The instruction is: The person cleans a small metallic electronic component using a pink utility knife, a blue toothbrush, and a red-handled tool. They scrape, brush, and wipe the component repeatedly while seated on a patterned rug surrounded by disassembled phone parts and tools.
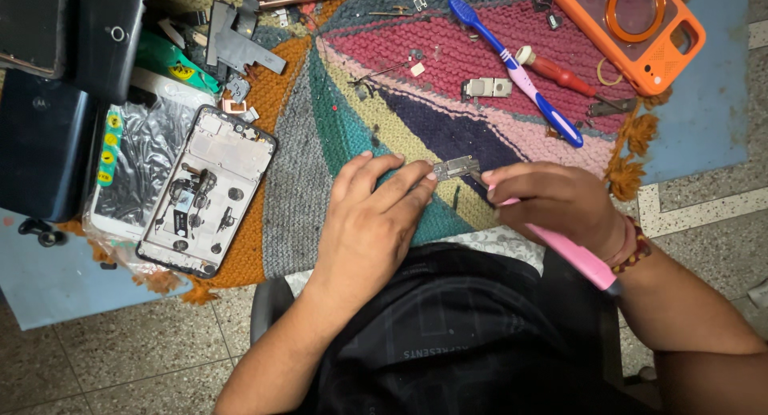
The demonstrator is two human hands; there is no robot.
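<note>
1. Metal bracket (456, 168), a small silvery plate, is held just above the knitted mat (352, 119), between the two hands and a little ahead of the person's lap.
2. It is pinched at its left end by the left hand (372, 215), whose fingers (410, 185) are curled closed around that edge.
3. A pink-handled tool (572, 255) is gripped by the right hand (552, 203), whose fingers are wrapped shut around the handle; the tip is brought against the right end of the bracket, though the exact point of contact cannot be made out.
4. A beaded bracelet (636, 247) is worn on the right wrist.
5. To the left, an opened phone frame (208, 191) with its inner parts exposed is laid on the mat's orange edge, just beside a clear plastic bag (136, 159).
6. Further out, a second small metal part (486, 87) is seen on the pink knitting, touching a blue and white toothbrush (516, 71) that lies slantwise.
7. A red-handled screwdriver (560, 73) is placed just beyond the toothbrush.
8. At the far right corner, an orange phone case (640, 31) rests partly on the mat.
9. At the far left, dark phone backs (48, 135) are stacked.
</note>
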